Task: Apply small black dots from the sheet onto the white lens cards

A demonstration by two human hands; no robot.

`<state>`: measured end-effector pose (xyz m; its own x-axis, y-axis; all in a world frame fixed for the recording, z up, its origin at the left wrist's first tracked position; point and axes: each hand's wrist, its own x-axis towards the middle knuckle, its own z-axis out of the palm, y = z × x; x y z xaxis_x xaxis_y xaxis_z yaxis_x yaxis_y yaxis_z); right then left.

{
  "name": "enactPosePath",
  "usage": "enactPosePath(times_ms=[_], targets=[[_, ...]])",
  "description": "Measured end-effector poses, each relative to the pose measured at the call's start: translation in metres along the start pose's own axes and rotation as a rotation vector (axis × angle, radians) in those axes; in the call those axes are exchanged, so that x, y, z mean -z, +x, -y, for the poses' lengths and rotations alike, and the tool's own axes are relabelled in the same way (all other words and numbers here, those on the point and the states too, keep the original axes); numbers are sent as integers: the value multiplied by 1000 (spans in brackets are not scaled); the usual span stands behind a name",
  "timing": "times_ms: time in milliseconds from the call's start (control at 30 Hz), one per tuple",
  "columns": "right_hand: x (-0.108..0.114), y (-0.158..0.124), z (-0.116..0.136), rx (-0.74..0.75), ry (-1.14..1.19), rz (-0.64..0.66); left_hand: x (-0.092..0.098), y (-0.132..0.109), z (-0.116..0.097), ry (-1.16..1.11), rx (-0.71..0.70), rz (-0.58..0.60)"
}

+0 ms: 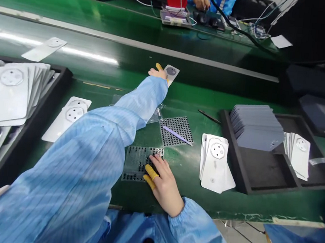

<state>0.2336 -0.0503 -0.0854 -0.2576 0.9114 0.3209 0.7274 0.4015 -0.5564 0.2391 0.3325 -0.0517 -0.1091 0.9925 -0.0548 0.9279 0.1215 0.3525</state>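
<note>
Yellow finger covers (151, 172) show on my right hand (167, 186), which rests unclenched on a dotted sheet (135, 158). Beyond, purple tweezers (177, 135) lie across a second sheet (180, 124). Farther over the green surface (187, 168), my left hand (158, 73) grips a white plate (172, 70).

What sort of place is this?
Most likely a factory assembly line: pale plates stacked in a black tray, a sheet of small black dots, and a co-worker's hand across the green bench.

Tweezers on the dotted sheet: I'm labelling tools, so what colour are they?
The tweezers are mostly pale purple, clearest in the head view.
</note>
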Motion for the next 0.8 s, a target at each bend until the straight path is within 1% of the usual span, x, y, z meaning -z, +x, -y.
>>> enactPosePath(times_ms=[100,333,567,733,800], targets=[[-4,-2,-4,17,16,-19,-3,-3,5,3,-10,-59],[-4,-2,-6,-5,65,-110,-10,-11,6,-41,-27,-105],[-8,-3,-7,-21,72,-112,-17,-15,7,-49,-105,-107],[-6,-3,-5,-23,55,-110,-11,-22,5,-40,-87,-106],[-6,-3,-4,-22,45,-110,-7,-26,3,-58,-101,-83]])
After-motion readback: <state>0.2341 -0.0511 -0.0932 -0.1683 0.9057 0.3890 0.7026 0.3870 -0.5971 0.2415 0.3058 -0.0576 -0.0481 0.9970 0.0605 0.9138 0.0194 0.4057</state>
